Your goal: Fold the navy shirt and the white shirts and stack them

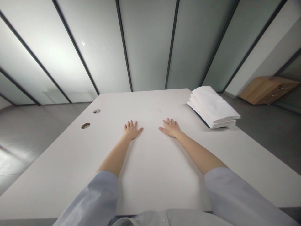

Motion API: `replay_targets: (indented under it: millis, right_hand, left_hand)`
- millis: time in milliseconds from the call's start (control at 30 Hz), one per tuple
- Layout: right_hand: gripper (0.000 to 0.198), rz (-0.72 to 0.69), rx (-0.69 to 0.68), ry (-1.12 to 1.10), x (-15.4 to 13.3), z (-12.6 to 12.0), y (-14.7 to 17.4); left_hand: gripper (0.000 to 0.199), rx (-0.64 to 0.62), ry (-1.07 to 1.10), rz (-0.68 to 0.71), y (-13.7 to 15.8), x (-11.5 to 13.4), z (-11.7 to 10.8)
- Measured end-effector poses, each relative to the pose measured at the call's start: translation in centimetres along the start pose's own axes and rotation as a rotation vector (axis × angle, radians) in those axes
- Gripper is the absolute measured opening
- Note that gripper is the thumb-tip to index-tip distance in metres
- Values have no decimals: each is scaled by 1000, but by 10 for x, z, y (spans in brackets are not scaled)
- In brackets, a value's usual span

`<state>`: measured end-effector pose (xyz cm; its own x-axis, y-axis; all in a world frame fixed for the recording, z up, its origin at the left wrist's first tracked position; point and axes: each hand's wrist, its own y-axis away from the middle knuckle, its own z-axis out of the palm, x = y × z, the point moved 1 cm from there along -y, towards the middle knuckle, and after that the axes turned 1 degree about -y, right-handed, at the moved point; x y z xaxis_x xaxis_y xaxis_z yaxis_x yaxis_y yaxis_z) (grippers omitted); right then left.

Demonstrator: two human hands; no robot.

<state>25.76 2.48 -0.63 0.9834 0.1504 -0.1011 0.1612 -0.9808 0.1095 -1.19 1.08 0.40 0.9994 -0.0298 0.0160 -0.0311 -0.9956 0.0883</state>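
Observation:
My left hand point(132, 130) lies palm down on the white table point(150, 169), its fingers spread. To the right of it, my right hand point(172, 128) also rests flat on the tabletop with the thumb pointing inward. A gap of bare table separates the two thumbs, and neither hand holds anything. Beyond my right hand, near the table's right edge, sits a stack of folded white cloth point(211, 106) with a dark blue layer at its bottom. My right hand is the nearer one to this stack, but does not touch it.
Two round holes pierce the tabletop at the left, a nearer one point(86, 126) and a farther one point(96, 111). Frosted glass panels point(148, 47) with dark frames rise behind the table. A wooden cabinet point(265, 89) stands on the grey floor at the far right.

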Motion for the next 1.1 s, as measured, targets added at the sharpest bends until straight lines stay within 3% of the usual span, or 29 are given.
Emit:
replay_targets:
  millis: [1100]
  right_hand:
    - [89, -1, -8, -6, -1, -2, 1]
  left_hand:
    - [84, 0, 6, 4, -1, -1, 1]
